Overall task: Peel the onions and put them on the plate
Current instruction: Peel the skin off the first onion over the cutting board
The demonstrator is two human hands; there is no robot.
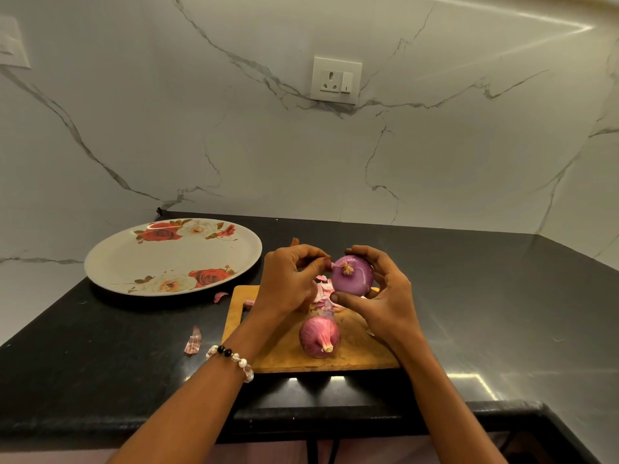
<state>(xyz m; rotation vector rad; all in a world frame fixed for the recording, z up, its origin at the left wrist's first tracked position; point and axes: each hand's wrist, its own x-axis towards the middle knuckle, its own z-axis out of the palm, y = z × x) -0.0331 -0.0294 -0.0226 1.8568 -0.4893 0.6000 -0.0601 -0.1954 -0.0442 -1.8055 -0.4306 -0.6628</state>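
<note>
The right hand holds a nearly peeled red onion above the wooden cutting board, thumb and fingers curled around it. The left hand pinches a strip of skin at the onion's left side. A second, unpeeled onion lies on the board just below; the floral plate sits on the dark surface to the left.

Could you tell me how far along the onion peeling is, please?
Nothing is finished: the plate holds no onions. The right hand holds a nearly bare onion while the left hand pinches skin off it. A second onion, unpeeled, waits on the board.
</note>
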